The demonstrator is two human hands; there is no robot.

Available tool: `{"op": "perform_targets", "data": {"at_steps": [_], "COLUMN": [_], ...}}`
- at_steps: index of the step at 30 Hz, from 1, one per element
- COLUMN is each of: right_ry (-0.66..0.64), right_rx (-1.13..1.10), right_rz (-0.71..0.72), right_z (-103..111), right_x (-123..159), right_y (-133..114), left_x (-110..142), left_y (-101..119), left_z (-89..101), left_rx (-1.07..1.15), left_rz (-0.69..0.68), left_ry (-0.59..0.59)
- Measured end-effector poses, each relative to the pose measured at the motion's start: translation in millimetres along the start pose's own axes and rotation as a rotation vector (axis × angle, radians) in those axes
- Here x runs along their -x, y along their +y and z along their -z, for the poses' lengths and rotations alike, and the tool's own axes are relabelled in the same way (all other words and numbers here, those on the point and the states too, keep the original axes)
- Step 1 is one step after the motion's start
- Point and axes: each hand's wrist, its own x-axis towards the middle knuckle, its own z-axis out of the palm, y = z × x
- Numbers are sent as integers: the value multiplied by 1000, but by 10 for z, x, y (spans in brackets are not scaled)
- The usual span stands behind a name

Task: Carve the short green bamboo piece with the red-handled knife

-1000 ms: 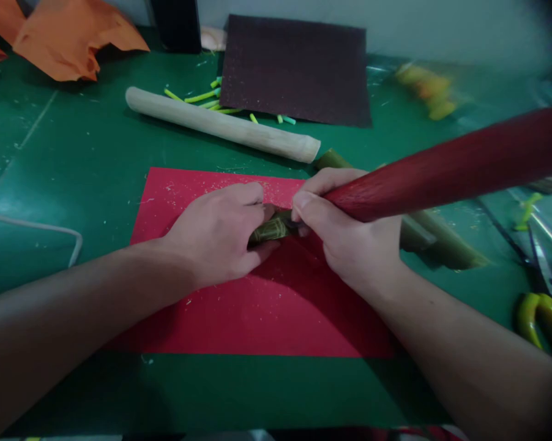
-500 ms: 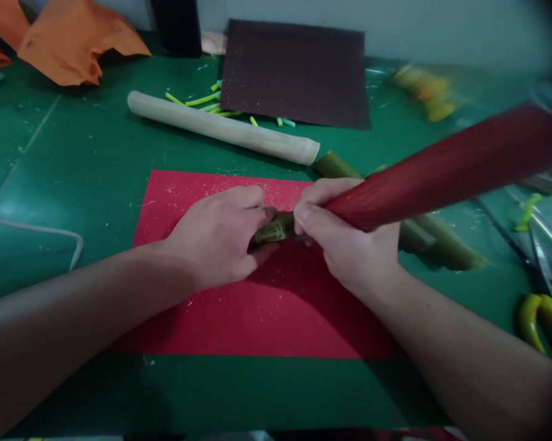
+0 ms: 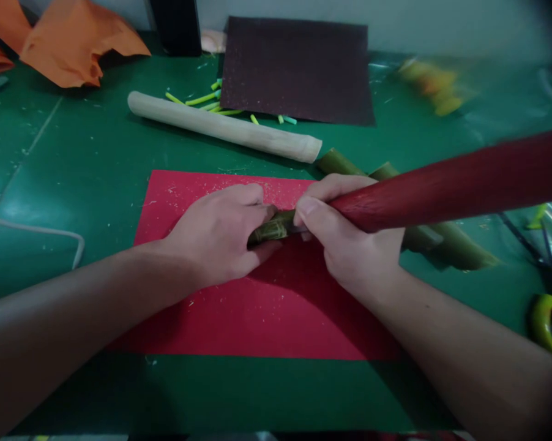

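Note:
My left hand (image 3: pixel 221 236) is closed around a short green bamboo piece (image 3: pixel 273 228), pressing it down over a red sheet (image 3: pixel 257 318). Pale lines are cut into the bamboo's skin. My right hand (image 3: pixel 344 223) grips a carving knife (image 3: pixel 450 184) low on its thick dark-red handle, which slants up to the right. A bit of its metal blade shows between my fingertips and the bamboo; the tip is too small to make out. Pale shavings are scattered over the red sheet.
Behind the sheet lie a peeled pale stick (image 3: pixel 225 127), a dark sheet (image 3: pixel 298 70) and small yellow-green tube pieces (image 3: pixel 202 99). Green bamboo offcuts (image 3: pixel 464 245) and yellow-handled scissors (image 3: pixel 544 318) are at right. Orange paper (image 3: pixel 78 43) and a white cable (image 3: pixel 37 226) are at left.
The knife's handle has swung lower at its far end, nearer to level. My left hand and the bamboo have hardly moved.

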Motion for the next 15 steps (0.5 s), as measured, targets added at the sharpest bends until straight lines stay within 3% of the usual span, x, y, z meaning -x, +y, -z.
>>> {"op": "perform_targets", "data": {"at_steps": [6, 15], "right_ry": [-127, 32], "right_rx": [85, 28], "right_rz": [13, 17], "right_z": [35, 14], "right_x": [2, -21], "right_y": [-18, 26], "left_x": [-17, -15], "left_y": [-6, -28], "left_z": [-10, -7], "left_rx": [-2, 7], "left_rz": [-4, -21], "left_ry": [-3, 18]}}
